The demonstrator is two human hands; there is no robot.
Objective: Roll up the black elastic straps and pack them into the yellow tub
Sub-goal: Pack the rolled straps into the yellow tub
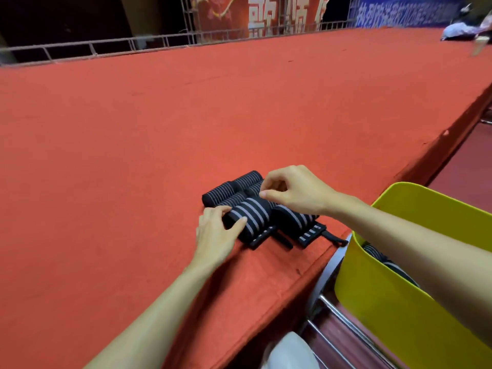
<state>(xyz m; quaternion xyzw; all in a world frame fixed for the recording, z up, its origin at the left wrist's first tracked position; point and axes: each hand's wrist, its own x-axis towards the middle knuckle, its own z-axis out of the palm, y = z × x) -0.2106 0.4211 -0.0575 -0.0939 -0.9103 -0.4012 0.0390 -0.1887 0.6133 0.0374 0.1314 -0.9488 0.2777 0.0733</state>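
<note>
Long red-covered table (pixel 239 102), a cluster of rolled black straps (pixel 255 210) near its front edge

red cloth table (pixel 186 115), metal railing (pixel 93 47), red banner (pixel 255 14) behind.

Long table under a red cloth (pixel 186 115). Metal railing (pixel 106 46) along its far edge. Behind that, a red banner (pixel 266 14) with white characters and a blue banner (pixel 404 9). Pale cloth bundle (pixel 460 30) at the far right corner. Chrome bars (pixel 346 321) below the near edge. White object (pixel 290 352) at the bottom, unclear what.
</note>
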